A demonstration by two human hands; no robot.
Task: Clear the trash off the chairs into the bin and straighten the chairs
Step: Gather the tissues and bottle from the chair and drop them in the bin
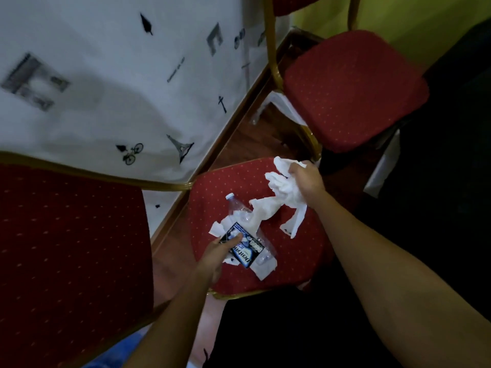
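on red seat point(207, 192) by printed wall point(106, 83), bottle point(236, 207), wrapper point(244, 251), tissues point(265, 205)

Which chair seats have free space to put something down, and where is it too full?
The far chair seat and the left chair cushion are bare. On the middle seat only the strip right of the tissue is free. Its centre is crowded: crushed bottle, paper scraps, gum pack in the left hand; the right hand grips the tissue.

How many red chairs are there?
3: the left chair, the middle chair under the trash, the upper right chair. More may be hidden.
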